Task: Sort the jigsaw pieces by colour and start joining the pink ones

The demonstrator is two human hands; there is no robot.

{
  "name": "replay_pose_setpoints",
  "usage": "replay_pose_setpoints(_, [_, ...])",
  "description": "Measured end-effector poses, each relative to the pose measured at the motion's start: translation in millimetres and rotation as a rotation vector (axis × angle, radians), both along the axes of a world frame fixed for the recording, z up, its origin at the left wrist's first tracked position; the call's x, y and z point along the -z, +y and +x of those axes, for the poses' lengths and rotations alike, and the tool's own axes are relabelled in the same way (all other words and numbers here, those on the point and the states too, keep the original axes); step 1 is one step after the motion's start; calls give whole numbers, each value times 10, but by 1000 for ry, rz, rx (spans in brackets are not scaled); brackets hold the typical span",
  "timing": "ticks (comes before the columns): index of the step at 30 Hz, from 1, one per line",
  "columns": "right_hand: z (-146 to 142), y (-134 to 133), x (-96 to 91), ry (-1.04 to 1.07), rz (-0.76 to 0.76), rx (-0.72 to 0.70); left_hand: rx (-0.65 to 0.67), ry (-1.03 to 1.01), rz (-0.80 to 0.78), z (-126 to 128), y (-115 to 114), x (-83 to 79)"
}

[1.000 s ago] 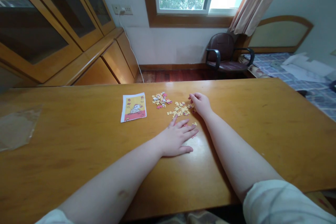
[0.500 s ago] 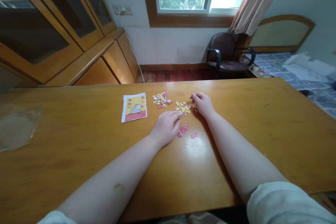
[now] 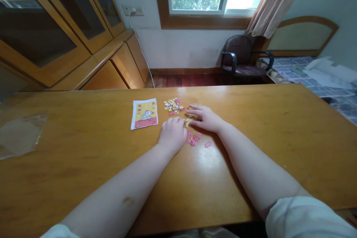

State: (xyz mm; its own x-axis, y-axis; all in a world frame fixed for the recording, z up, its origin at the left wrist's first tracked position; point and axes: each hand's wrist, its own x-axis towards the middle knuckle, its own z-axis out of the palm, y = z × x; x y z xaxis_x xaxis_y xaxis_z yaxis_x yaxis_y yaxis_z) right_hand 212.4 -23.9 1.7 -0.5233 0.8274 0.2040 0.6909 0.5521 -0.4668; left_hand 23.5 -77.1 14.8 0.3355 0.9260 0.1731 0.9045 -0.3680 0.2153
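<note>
My left hand [image 3: 173, 132] rests on the wooden table [image 3: 83, 148] with its fingers curled under, just left of a few pink puzzle pieces [image 3: 194, 138]. My right hand [image 3: 205, 117] lies flat with fingers stretched out over a heap of yellow puzzle pieces [image 3: 188, 121], covering most of it. A second small heap of mixed puzzle pieces [image 3: 173, 105] lies just beyond the hands. A picture card [image 3: 144, 113] showing a white animal on yellow and red lies to the left of the heaps. One loose pink piece [image 3: 207, 144] sits near my right wrist.
A clear plastic bag [image 3: 21, 133] lies flat at the table's far left. Wooden cabinets with glass doors [image 3: 55, 26] stand behind on the left. A dark armchair [image 3: 240, 57] sits under the window, and a bed with papers [image 3: 320, 74] is at the right.
My left hand pulled back from the pink pieces, slid left and curled its fingers. My right hand moved left and flattened over the yellow heap.
</note>
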Motion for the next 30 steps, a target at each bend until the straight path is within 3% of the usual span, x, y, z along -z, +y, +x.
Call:
replay_pose_setpoints(4, [-50, -52, -6, -130, -32, -15, 39, -44, -33, 11, 28, 37])
replay_pose_setpoints(10, [-26, -17, 23, -160, -37, 79, 181, -165, -111, 34, 40, 70])
replay_pose_setpoints(19, [-90, -59, 8, -228, -41, -45, 69, -243, -85, 5, 73, 77])
replay_pose_setpoints(30, [-12, -3, 6, -144, 1, 149, 40, -343, -96, 0, 71, 80])
